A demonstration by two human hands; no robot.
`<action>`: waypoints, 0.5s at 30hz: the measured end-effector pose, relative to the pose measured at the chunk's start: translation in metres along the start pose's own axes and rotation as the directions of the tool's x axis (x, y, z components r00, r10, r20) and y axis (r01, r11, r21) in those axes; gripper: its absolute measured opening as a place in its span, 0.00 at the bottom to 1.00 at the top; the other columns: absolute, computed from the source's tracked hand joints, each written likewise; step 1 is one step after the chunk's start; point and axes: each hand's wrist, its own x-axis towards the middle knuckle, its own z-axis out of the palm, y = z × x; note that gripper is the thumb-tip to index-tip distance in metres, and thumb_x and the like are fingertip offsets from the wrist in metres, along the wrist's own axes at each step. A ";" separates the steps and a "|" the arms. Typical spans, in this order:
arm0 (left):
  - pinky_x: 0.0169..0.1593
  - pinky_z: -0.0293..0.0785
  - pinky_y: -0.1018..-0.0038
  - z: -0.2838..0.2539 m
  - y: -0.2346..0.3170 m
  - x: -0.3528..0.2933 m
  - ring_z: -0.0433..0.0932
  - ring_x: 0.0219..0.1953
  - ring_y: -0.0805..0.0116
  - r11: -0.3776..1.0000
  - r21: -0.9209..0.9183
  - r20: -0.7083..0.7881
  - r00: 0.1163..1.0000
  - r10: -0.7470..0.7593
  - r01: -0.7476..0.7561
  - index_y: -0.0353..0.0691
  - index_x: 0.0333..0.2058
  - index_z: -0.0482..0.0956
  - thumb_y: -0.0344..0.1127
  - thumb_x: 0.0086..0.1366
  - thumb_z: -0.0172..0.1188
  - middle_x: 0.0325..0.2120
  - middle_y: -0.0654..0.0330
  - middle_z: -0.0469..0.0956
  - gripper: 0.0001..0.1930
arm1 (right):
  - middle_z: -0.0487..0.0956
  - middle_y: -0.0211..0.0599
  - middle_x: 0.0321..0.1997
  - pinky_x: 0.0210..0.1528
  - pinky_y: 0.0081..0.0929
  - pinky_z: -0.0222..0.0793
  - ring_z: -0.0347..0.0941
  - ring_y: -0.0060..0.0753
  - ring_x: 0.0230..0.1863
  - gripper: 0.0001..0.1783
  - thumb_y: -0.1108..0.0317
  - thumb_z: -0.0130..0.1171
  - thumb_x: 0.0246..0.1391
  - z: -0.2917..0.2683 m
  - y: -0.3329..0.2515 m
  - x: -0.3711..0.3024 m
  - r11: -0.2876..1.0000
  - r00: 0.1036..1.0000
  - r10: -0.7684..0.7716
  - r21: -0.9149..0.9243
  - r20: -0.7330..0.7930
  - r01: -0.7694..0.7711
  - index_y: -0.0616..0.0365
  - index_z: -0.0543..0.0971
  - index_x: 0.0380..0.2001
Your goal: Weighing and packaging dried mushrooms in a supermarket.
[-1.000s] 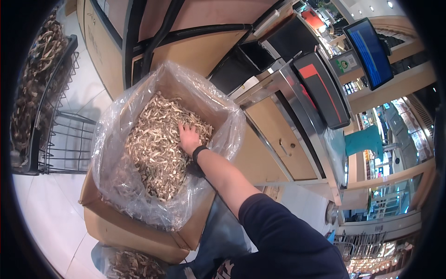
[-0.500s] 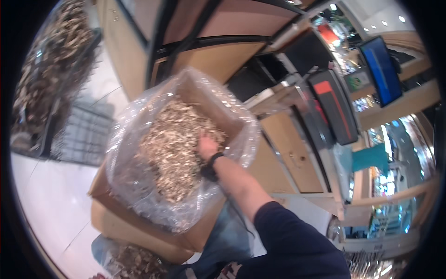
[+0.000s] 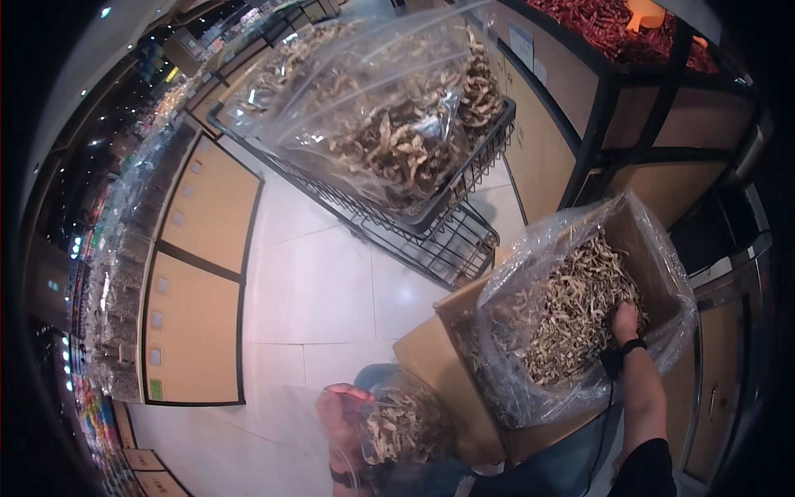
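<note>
My left hand (image 3: 339,414) is closed on the edge of a clear plastic bag (image 3: 418,406). Inside that bag lie pale-brown slices that look like dried mushrooms. To the right stands an open cardboard box (image 3: 439,356) with a large clear plastic liner (image 3: 675,282). It holds a heap of the same kind of dried mushroom slices (image 3: 571,319). My right hand (image 3: 625,323) reaches into the right side of this heap, its fingers curled in among the slices and their tips hidden. A dark band circles each wrist.
Ahead, a black wire cart (image 3: 373,236) carries big clear bags of dried mushrooms (image 3: 397,149). Red dried chilies (image 3: 571,25) fill a bin at the upper right. Wooden cabinets (image 3: 195,327) line the left, and pale floor tiles (image 3: 310,290) lie between.
My view has swung left, so the cart shows more fully and my left hand with the bag has come into sight. My right hand is still in the box's heap.
</note>
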 end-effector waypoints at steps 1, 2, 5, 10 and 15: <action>0.38 0.72 0.67 0.000 -0.001 0.004 0.73 0.29 0.63 1.000 -0.009 0.008 1.000 0.017 -0.017 0.38 0.36 0.67 0.42 0.68 0.46 0.25 0.55 0.73 0.12 | 0.78 0.55 0.31 0.39 0.44 0.72 0.76 0.55 0.36 0.11 0.73 0.47 0.49 0.013 0.016 0.008 0.986 0.998 0.061 0.153 -0.005 -0.060 0.62 0.79 0.29; 0.37 0.72 0.67 0.000 -0.003 0.008 0.73 0.29 0.62 0.999 -0.029 0.001 0.999 -0.035 0.035 0.38 0.36 0.68 0.42 0.68 0.46 0.25 0.54 0.74 0.12 | 0.78 0.55 0.31 0.39 0.44 0.72 0.75 0.56 0.36 0.11 0.73 0.47 0.48 0.023 0.035 0.016 0.949 0.992 0.127 0.294 -0.015 -0.117 0.62 0.79 0.30; 0.37 0.73 0.66 -0.001 0.012 0.007 0.74 0.29 0.61 0.999 -0.008 -0.086 0.995 -0.043 0.042 0.37 0.37 0.68 0.42 0.68 0.46 0.25 0.52 0.74 0.13 | 0.77 0.58 0.31 0.38 0.45 0.70 0.74 0.59 0.37 0.12 0.72 0.45 0.49 0.018 -0.006 0.018 0.917 0.987 0.158 0.378 -0.042 -0.130 0.66 0.78 0.28; 0.35 0.75 0.64 0.012 0.016 0.019 0.76 0.30 0.57 0.990 -0.011 -0.003 0.990 -0.139 0.139 0.35 0.37 0.69 0.47 0.66 0.47 0.26 0.49 0.76 0.17 | 0.78 0.57 0.29 0.39 0.43 0.71 0.76 0.55 0.36 0.09 0.77 0.54 0.41 -0.012 -0.001 0.005 0.964 0.995 0.080 0.260 -0.067 -0.060 0.64 0.81 0.27; 0.38 0.76 0.67 0.021 0.025 0.008 0.78 0.34 0.58 0.987 0.157 0.050 0.998 -0.050 0.041 0.33 0.39 0.70 0.49 0.66 0.48 0.29 0.50 0.77 0.20 | 0.78 0.57 0.34 0.38 0.43 0.73 0.75 0.56 0.38 0.09 0.74 0.51 0.50 -0.021 -0.005 0.009 0.977 0.973 0.138 0.189 -0.186 -0.102 0.66 0.77 0.33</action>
